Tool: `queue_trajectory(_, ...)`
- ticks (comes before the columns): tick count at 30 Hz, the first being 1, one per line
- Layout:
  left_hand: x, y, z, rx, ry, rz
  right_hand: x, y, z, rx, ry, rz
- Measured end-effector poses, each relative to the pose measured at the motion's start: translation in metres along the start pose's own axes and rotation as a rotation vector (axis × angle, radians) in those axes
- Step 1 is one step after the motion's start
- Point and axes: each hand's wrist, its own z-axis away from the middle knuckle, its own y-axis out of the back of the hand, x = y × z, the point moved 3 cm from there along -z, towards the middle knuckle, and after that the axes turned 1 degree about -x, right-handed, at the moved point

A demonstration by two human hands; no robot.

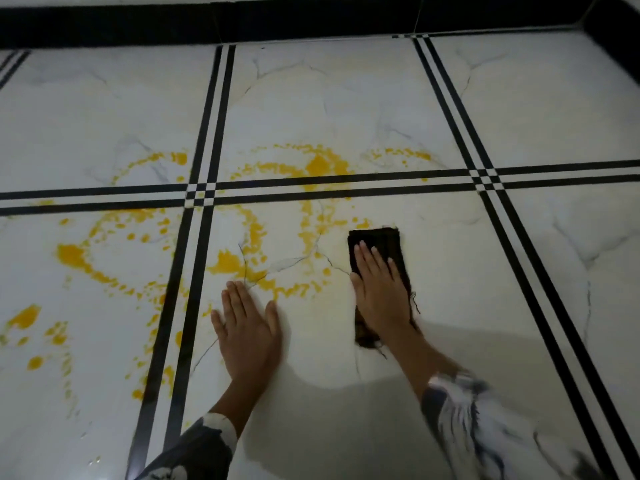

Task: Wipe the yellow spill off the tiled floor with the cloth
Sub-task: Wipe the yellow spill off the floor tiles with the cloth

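A yellow spill spreads in rings, blobs and droplets over several white marble-look floor tiles, mostly to the left and middle. A dark brown folded cloth lies flat on the floor just right of the spill's edge. My right hand presses flat on the cloth with straight fingers. My left hand rests flat on the bare tile, its fingertips at the edge of the yellow droplets. The tile around the cloth shows only a faint yellowish smear.
Double black stripes run between the tiles in a grid. A black skirting band lines the wall at the far edge and at the right corner. My patterned sleeves show at the bottom.
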Motion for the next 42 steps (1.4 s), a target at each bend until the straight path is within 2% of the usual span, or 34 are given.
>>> queue_trajectory(2, 0.001, 0.003, 0.001, 0.009, -0.002, -0.002, -0.024, -0.008, 0.031, -0.009, 0.053, -0.034)
queue_trajectory(5, 0.000, 0.003, 0.001, 0.005, 0.008, 0.003, -0.040, -0.010, 0.043, -0.086, 0.347, -0.041)
queue_trajectory(6, 0.000, 0.002, 0.000, 0.003, 0.010, 0.005, -0.036, -0.008, 0.030, -0.080, 0.395, -0.008)
queue_trajectory(7, -0.001, 0.002, 0.001, 0.003, 0.007, 0.008, -0.030, -0.007, 0.013, -0.076, 0.396, 0.021)
queue_trajectory(10, -0.002, 0.003, 0.000, 0.022, -0.001, 0.002, -0.015, -0.002, -0.029, -0.065, 0.133, 0.004)
queue_trajectory(12, -0.001, 0.002, 0.001, 0.019, -0.004, 0.006, -0.024, -0.004, -0.019, -0.015, 0.073, -0.026)
queue_trajectory(15, -0.001, 0.003, 0.001, 0.020, 0.006, 0.009, -0.044, -0.012, 0.029, -0.057, 0.330, 0.005)
queue_trajectory(17, 0.000, 0.002, 0.001, 0.015, 0.020, 0.006, -0.044, -0.013, 0.022, -0.074, 0.467, 0.011)
queue_trajectory(18, -0.002, 0.001, 0.002, 0.015, 0.021, 0.001, -0.045, -0.014, 0.009, -0.075, 0.481, 0.018)
queue_trajectory(22, 0.000, 0.001, -0.001, 0.021, 0.008, 0.003, -0.050, -0.012, -0.041, -0.088, 0.284, 0.025)
queue_trajectory(24, 0.000, 0.000, 0.001, 0.007, 0.006, 0.007, -0.060, -0.012, -0.026, -0.058, 0.239, -0.019)
queue_trajectory(27, 0.000, 0.002, 0.001, 0.018, 0.014, 0.005, -0.073, -0.017, 0.025, -0.091, 0.428, -0.012)
queue_trajectory(30, 0.000, 0.001, 0.001, 0.012, 0.015, -0.013, -0.069, -0.016, -0.006, -0.138, 0.575, 0.020)
queue_trajectory(31, -0.001, 0.001, 0.000, 0.012, 0.010, -0.006, -0.064, -0.016, -0.028, -0.141, 0.541, 0.041)
queue_trajectory(33, 0.000, 0.002, 0.001, 0.022, 0.008, 0.009, -0.055, -0.013, -0.065, -0.136, 0.361, 0.023)
queue_trajectory(35, 0.000, 0.002, 0.000, 0.022, 0.005, 0.025, -0.057, -0.013, -0.064, -0.085, 0.240, -0.019)
queue_trajectory(36, 0.000, 0.003, 0.000, 0.026, 0.010, 0.023, -0.062, -0.015, -0.050, -0.095, 0.255, -0.032)
queue_trajectory(38, 0.000, 0.003, 0.001, 0.021, 0.016, 0.020, -0.070, -0.019, -0.016, -0.120, 0.441, -0.014)
queue_trajectory(40, -0.001, 0.001, 0.000, 0.022, 0.016, 0.014, -0.064, -0.018, -0.028, -0.168, 0.578, 0.019)
queue_trajectory(42, -0.001, -0.002, 0.000, 0.025, 0.003, 0.018, -0.049, -0.014, -0.068, -0.136, 0.444, 0.045)
